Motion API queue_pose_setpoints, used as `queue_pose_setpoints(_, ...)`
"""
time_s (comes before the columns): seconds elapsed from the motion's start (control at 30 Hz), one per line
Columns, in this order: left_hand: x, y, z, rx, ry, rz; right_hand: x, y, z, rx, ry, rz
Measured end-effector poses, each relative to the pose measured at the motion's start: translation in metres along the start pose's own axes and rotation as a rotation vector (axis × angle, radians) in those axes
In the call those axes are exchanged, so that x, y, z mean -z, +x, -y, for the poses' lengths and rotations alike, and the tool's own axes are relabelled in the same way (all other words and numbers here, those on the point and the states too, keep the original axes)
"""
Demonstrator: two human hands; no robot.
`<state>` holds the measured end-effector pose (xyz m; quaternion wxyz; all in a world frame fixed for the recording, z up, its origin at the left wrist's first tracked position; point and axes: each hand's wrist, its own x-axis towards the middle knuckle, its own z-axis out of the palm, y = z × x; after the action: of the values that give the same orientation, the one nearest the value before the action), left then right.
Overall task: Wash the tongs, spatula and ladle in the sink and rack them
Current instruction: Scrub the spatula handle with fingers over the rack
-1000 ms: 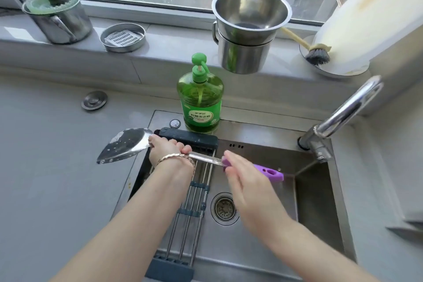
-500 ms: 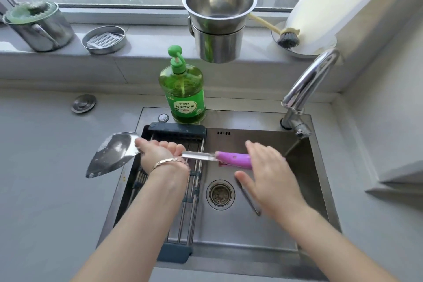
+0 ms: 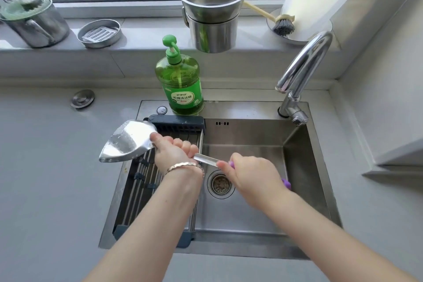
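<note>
Both hands hold 1 spatula (image 3: 128,142) roughly level across the sink (image 3: 247,135). The left hand (image 3: 170,152) has its fingers curled tight round the metal shaft just behind the blade, which sticks out left over the sink's edge and the grey surface (image 3: 45,167). The right hand (image 3: 254,173) wraps its fingers round the purple handle, just right of the drain (image 3: 220,184). The rack (image 3: 176,121) spans the sink's left part, beneath the left hand. A green soap bottle (image 3: 180,84) stands at the far rim, and the faucet (image 3: 304,64) at the far right.
</note>
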<state>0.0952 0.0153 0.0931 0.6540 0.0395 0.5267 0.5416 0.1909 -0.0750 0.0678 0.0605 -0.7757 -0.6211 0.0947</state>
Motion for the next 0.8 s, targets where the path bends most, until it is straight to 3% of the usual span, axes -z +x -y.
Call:
queue_pose_setpoints(0.07, 0.003, -0.003, 0.001, 0.017, 0.008, 0.059, 0.011, 0.003, -0.009, -0.063, 0.334, 0.337)
queue_pose_setpoints(0.17, 0.006, -0.005, -0.002, 0.014, 0.019, 0.170, 0.020, 0.000, -0.030, -0.285, 1.028, 0.869)
queue_pose_setpoints(0.23, 0.005, -0.006, -0.002, 0.008, 0.032, 0.200, 0.022, -0.003, -0.037, -0.367, 1.183, 0.950)
queue_pose_setpoints(0.3, 0.003, -0.004, -0.002, 0.001, 0.022, 0.160, 0.018, -0.007, -0.029, -0.344, 0.951, 0.737)
queue_pose_setpoints(0.4, 0.003, 0.000, 0.003, -0.010, -0.019, 0.018, -0.002, -0.015, -0.012, -0.127, 0.140, -0.027)
queue_pose_setpoints(0.43, 0.003, -0.001, 0.006, -0.012, -0.018, -0.025, -0.011, -0.019, -0.005, -0.064, 0.009, -0.214)
queue_pose_setpoints(0.57, 0.004, -0.003, 0.010, -0.051, 0.030, -0.091, -0.044, -0.022, -0.015, 0.097, 0.009, -0.365)
queue_pose_setpoints(0.63, 0.007, 0.000, 0.005, -0.059, 0.049, -0.100, -0.036, -0.022, -0.022, 0.129, -0.009, -0.261)
queue_pose_setpoints(0.67, 0.009, 0.004, 0.004, -0.061, 0.055, -0.108, -0.028, -0.021, -0.026, 0.121, 0.034, -0.126)
queue_pose_setpoints(0.7, 0.013, 0.006, 0.002, -0.053, 0.036, -0.102, -0.020, -0.019, -0.031, 0.058, 0.170, 0.092)
queue_pose_setpoints(0.77, 0.018, 0.009, 0.000, -0.035, 0.024, -0.070, 0.001, -0.014, -0.039, -0.275, 0.737, 0.549)
queue_pose_setpoints(0.8, 0.019, 0.012, 0.001, -0.031, 0.019, -0.047, 0.005, -0.012, -0.045, -0.403, 0.920, 0.689)
